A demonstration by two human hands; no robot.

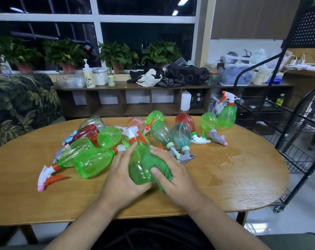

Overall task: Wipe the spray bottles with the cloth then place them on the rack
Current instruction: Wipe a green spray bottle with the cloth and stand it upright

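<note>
Head view. Left hand (120, 177) wraps a green bottle (137, 170) from the left, fingers (130, 148) curled round its shoulder and its base towards the camera. It is held low over the near middle of the worktop (234, 192). Right hand (174, 175) grips a green cloth (155, 160) against the bottle's right side, fingers bent over it, thumb pressing on it. Behind lies a pile (106, 139) of green, red and clear bottles on their sides. One upright bottle (227, 116) stands at the far right edge, beside the black wire rack (297, 127). Wet patch (230, 159) on the worktop to the right.
</note>
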